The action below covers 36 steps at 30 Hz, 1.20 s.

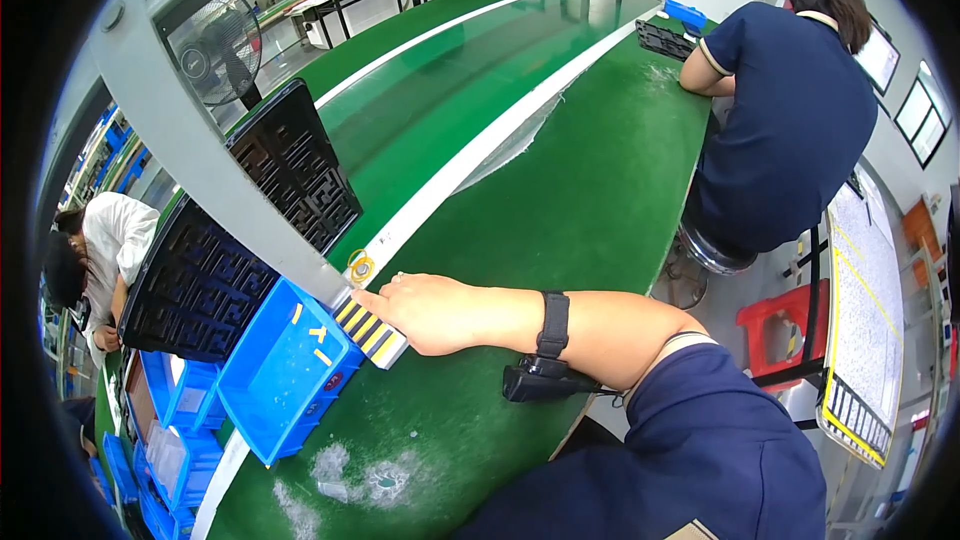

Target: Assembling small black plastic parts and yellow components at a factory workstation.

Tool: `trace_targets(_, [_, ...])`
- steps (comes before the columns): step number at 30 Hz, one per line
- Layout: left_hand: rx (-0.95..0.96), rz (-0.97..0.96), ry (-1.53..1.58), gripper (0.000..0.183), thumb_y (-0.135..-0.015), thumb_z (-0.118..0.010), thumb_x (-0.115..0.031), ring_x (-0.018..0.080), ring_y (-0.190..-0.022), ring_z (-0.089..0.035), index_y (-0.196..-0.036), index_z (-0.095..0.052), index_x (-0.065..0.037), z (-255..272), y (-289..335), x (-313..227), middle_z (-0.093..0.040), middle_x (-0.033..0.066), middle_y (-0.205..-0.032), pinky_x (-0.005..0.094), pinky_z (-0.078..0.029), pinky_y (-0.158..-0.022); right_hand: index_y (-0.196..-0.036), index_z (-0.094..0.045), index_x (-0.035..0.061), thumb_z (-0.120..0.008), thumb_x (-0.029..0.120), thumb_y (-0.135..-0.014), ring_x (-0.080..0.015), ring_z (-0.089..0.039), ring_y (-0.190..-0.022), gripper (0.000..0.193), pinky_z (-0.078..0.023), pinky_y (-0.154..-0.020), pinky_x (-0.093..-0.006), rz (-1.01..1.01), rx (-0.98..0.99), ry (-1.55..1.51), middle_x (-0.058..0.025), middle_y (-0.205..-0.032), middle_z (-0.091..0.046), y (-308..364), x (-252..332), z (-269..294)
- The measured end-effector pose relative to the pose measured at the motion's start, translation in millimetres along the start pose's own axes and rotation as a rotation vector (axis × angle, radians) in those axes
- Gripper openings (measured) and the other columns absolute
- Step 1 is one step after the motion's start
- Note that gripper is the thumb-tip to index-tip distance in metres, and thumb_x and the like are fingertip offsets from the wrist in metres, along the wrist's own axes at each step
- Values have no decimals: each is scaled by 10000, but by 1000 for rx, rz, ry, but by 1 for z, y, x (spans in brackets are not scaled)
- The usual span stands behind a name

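Observation:
My right arm reaches in from the right, a black strap [553,325] and a black box-like device [540,382] on its wrist. My right hand [425,312] is over the table beside the foot of a grey metal post [235,165]. One finger stretches to the post; the other fingers are partly hidden, and nothing shows in their grip. Directly below the hand sits a block with yellow and black stripes [372,332], which it seems to touch. Yellow rings [361,265] lie just past the fingertip. A blue bin [280,375] with small yellowish pieces stands left of the block. My left hand is out of view.
Black slotted trays [297,168] lean by the post. A green belt [480,70] runs away along the green table [560,200]. White residue [365,480] marks the near surface. One person [785,130] sits at the right, another [115,240] bends at the left. A red stool [785,330] stands right.

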<state>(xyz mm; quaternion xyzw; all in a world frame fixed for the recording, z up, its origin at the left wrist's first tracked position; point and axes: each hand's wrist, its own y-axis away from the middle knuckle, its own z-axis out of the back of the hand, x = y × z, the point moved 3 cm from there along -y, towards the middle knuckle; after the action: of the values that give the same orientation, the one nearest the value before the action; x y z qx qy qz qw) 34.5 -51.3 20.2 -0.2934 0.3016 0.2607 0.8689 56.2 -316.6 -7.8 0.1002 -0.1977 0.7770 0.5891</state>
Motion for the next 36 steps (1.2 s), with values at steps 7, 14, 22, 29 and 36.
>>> trace_targets(7, [32,18,29,277,-812,-599,-129,244,-845,-598,-1059,-554,-13,-7,-3,4,-611,143,-962,316,-473,-754,-1287,-335,-90,-527,-27,-692,-365,-548,-890,628,-434,-830,-418,6,1,1,-219,-908,-580,0,-1,0])
trace_targets(14, [61,29,67,305,-817,-588,-129,242,-865,-597,-1094,-535,-11,-7,-4,8,-606,149,-984,312,-473,-762,-1280,-344,-87,-529,-24,-698,-360,-544,-887,615,-437,-822,-417,2,-17,-12,-207,-899,-572,-2,-1,-1])
trace_targets(22, [97,51,131,338,-823,-575,-129,240,-887,-595,-1133,-514,-9,-9,-4,17,-599,156,-1010,308,-473,-772,-1276,-363,-64,-522,-15,-702,-350,-539,-866,598,-439,-799,-416,-3,-71,-5,-189,-884,-558,-2,-3,-4])
trace_targets(29, [76,142,195,368,-828,-564,-128,239,-907,-594,-1168,-495,-7,-4,21,36,-593,162,-1033,304,-474,-780,-1264,-374,-75,-506,-27,-692,-361,-540,-843,588,-434,-805,-421,2,-77,5,-196,-877,-555,-5,-6,-7])
trace_targets(36, [-374,693,396,397,-833,-553,-128,237,-927,-593,-1203,-477,-5,191,247,265,-587,167,-1056,300,-474,-788,-1154,-530,-16,-514,2,-712,-265,-608,-777,442,-491,-723,-338,-199,-192,-368,-150,-874,-629,-7,-19,-2])
